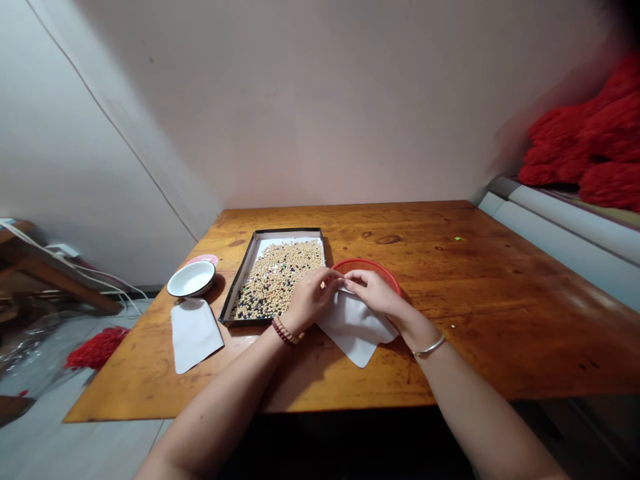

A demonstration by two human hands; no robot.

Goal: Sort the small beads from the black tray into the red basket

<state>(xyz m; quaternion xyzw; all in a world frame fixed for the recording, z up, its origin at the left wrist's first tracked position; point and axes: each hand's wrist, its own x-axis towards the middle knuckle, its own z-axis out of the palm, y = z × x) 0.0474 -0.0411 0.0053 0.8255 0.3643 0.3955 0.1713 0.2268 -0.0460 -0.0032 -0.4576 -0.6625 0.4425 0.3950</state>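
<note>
A white cloth (357, 327) hangs from the closed fingers of my left hand (314, 293) and my right hand (375, 291), which meet at its upper edge. Under and behind the cloth is a red plastic basket (395, 279), partly covered by my hands. Left of it lies a shallow black-edged tray (247, 270) spread with many small beads (280, 273), mostly cream, with dark and a few coloured ones. My left wrist is over the tray's near right corner.
On the wooden table (450, 300), a white bowl (191, 279) overlaps a pink dish (207, 259) at the left, with a folded white cloth (195, 337) in front. Red bundles (595, 133) are piled at the right; another (97, 347) lies at the lower left.
</note>
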